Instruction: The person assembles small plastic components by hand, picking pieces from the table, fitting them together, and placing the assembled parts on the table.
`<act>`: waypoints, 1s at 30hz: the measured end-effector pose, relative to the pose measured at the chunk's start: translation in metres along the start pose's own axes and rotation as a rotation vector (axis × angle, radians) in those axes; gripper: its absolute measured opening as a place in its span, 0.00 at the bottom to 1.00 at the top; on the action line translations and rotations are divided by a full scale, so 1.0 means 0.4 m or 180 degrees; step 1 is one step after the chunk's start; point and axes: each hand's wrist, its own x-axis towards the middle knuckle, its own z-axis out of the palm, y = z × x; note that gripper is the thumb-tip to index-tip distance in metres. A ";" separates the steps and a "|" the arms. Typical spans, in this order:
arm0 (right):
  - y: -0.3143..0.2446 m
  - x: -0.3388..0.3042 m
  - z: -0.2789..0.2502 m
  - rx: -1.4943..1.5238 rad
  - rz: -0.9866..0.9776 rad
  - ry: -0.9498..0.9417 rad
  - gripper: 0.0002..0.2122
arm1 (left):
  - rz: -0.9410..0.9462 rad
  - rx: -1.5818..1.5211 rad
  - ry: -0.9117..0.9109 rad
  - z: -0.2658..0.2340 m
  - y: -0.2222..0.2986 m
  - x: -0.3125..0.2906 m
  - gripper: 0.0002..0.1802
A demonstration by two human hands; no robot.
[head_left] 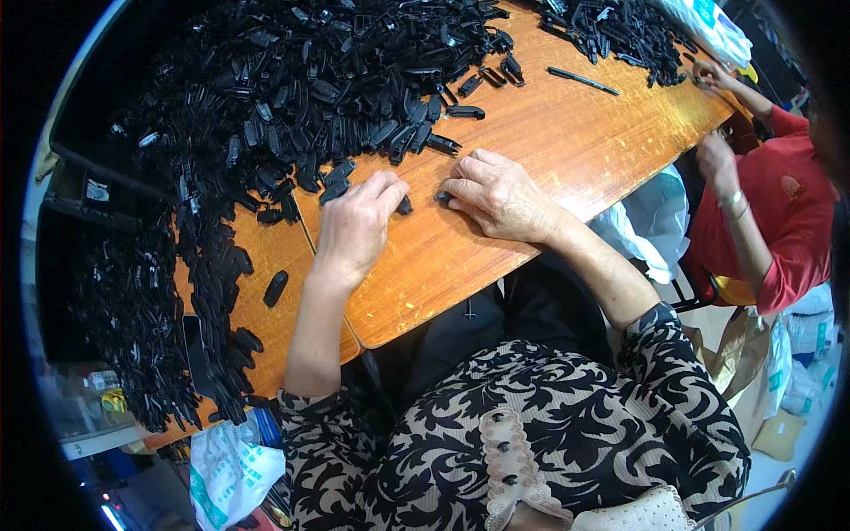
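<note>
Over the wooden table, my left hand (356, 223) is closed with its fingertips on a small black plastic part (405, 206). Facing it, my right hand (498, 195) pinches another small dark plastic part (443, 197), mostly covered by the fingers. The two parts are a short gap apart. A large heap of black plastic parts (292, 88) spreads beyond my hands and round to the left. Some loose pieces at its edge lie right beside my left hand. One single black part (275, 288) rests alone to the left of my left forearm.
A phone (198, 356) lies among the parts at the left. Farther back are a black pen (582, 80) and a second heap of black parts (620, 40). A co-worker in a red shirt (766, 212) sits at the right. White plastic bags (651, 221) hang at the table edge.
</note>
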 end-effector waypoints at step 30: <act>-0.077 0.020 0.000 0.3326 0.1997 -0.0796 0.10 | -0.0884 -0.2081 0.0564 0.033 0.026 -0.093 0.08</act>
